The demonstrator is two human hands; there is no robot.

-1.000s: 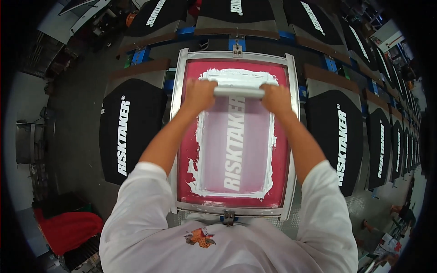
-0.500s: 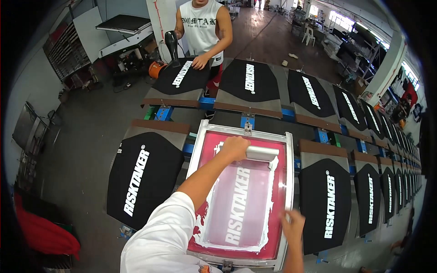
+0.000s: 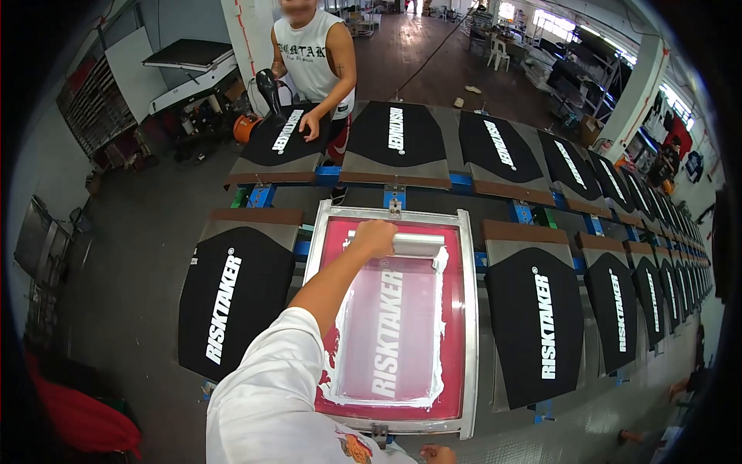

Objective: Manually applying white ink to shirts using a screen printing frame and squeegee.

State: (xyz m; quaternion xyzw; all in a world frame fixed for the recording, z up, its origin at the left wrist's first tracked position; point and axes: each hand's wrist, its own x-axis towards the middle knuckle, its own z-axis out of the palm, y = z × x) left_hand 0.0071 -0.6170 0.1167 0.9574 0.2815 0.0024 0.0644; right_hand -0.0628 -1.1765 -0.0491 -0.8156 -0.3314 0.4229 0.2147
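A silk-screen frame with silver metal edges and a magenta border lies in front of me. White ink rings its pale mesh window, through which white lettering shows. My left hand reaches across from the lower left and is closed around the left part of a metal squeegee, which rests crosswise at the screen's far end. Low in the picture, just past the screen's near edge, my right hand is only partly in view. The lower edge cuts it off, and its fingers are mostly hidden.
Black fabric panels with white lettering lie on boards, one left, one right, several more in rows rightward. Across the line, a person holds a black hair dryer over a panel. Blue rail parts sit between boards.
My right hand has moved from the screen's right edge down toward the bottom of the picture. My left hand stays on the squeegee at the far end. The whole view has shifted slightly.
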